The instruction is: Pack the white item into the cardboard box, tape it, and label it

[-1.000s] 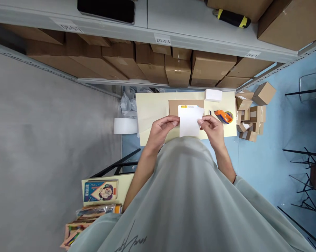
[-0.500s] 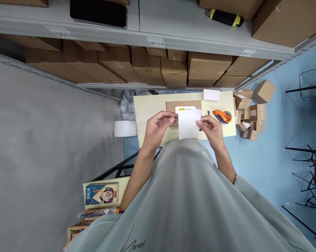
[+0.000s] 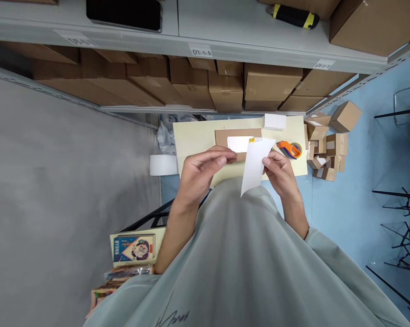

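My right hand [image 3: 282,172] is pinched on a white paper sheet [image 3: 255,168] with a yellow mark at its top, held tilted above a pale yellow table [image 3: 194,136]. A little to the left, my left hand [image 3: 203,171] has thumb and forefinger closed beside a flat brown parcel [image 3: 225,136]. A white label [image 3: 238,144] shows on the parcel. What the left fingers grip is hidden. My pale grey shirt fills the lower half of the view.
An orange tape dispenser [image 3: 289,149] and a small white box [image 3: 274,121] sit on the table's right part. Small cartons [image 3: 327,145] are piled at the right, with a shelf of brown cartons [image 3: 225,86] behind. A white roll [image 3: 163,164] and books [image 3: 133,249] are at the left.
The sheet, held by both hands before, has swung right and tilted in my right hand alone. My left hand has come off it, and a white label now shows on the parcel.
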Motion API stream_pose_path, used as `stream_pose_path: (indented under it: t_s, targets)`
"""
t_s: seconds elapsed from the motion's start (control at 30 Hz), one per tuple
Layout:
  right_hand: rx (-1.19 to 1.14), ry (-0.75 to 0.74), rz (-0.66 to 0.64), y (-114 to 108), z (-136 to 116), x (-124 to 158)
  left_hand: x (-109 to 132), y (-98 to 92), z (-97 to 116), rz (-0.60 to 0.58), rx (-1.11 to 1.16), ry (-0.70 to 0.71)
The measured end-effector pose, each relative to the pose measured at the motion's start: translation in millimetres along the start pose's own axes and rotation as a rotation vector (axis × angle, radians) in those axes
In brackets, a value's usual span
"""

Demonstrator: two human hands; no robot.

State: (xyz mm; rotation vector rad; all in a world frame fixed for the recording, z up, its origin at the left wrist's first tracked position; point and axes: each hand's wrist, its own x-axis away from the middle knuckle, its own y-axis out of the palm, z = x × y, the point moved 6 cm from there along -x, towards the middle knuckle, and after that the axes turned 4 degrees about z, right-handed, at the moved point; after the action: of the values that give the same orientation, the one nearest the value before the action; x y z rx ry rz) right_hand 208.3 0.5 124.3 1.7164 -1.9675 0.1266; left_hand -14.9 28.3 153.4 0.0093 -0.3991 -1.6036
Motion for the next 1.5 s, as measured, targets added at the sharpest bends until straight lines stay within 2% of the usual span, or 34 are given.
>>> stream_pose_path:
  t_s: [0.37,0.67,0.83,1.5]
  targets:
    - [-0.037,0.025,0.006,-2,5,-1,2,7.1,1,-0.037,0.113,-0.098]
    - [-0.010,-0.010,-0.006,0,-1,2,5,8.3,-1,-0.062,0.233,-0.201]
    - [0.005,-0.028,0.001,1,-3,3,6,5.4,-4,-0.033,0.269,-0.232]
    - [0.061,-0.035,0.013,4,-6,3,6,-3.5,-7,0.001,0.256,-0.238]
